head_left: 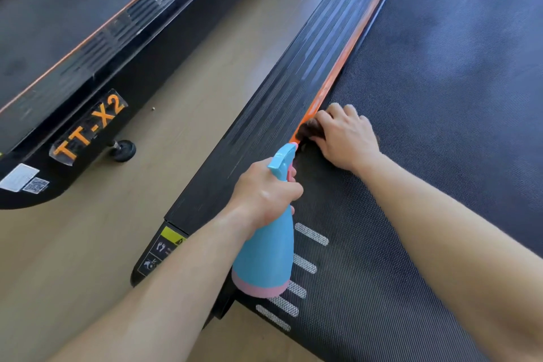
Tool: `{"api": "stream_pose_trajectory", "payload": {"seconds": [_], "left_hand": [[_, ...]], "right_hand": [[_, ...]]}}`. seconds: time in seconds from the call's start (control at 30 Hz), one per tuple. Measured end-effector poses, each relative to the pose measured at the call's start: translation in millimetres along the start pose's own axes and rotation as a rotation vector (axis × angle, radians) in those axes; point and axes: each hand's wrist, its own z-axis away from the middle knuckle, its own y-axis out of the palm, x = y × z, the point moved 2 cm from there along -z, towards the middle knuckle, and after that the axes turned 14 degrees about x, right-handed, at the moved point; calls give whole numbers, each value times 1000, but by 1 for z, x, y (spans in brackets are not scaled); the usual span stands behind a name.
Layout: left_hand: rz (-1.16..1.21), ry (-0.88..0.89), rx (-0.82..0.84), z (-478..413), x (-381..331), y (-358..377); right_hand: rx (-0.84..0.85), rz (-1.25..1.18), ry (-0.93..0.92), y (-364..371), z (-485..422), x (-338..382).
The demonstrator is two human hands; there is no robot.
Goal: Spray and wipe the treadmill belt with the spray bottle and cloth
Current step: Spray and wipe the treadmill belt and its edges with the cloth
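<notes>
My left hand [266, 192] grips the neck of a light blue spray bottle [266, 256] with a pink base, held above the left edge of the black treadmill belt [440, 132]. Its nozzle points up the belt toward my right hand. My right hand [346, 138] presses a dark cloth [308, 131] onto the belt's left edge, against the orange strip [346, 50]. Most of the cloth is hidden under the fingers.
A ribbed black side rail [282, 88] runs left of the orange strip. Beyond a lane of beige floor [176, 91] stands a second treadmill [73, 73] marked TT-X2, on a small black foot [125, 150]. White dashes [305, 263] mark the belt's near end.
</notes>
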Motion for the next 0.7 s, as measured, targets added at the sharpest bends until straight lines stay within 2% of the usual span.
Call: {"api": "stream_pose_trajectory", "payload": {"seconds": [0.17,0.3,0.33,0.4,0.47,0.53,0.6,0.7], "left_hand": [[-20,23,-10,11,2,2],[-32,27,-21,13,4,6],[-30,25,-12,14,4,8],[-32,38,13,13,5,14],[-56,54,37,14,4,19],[-48,54,41,15,4,20],[-46,43,37,14,3,18],[-62,11,16,11,3,12]], "right_hand": [[-34,-55,82,0,22,15],[-41,9,-169,16,70,22],[-30,22,-180,15,71,13],[-39,-7,-28,9,58,-14],[-25,-93,222,1,41,-46],[-12,-150,347,1,40,-60],[-37,-101,318,6,59,-46],[-44,-44,67,18,106,-13]]}}
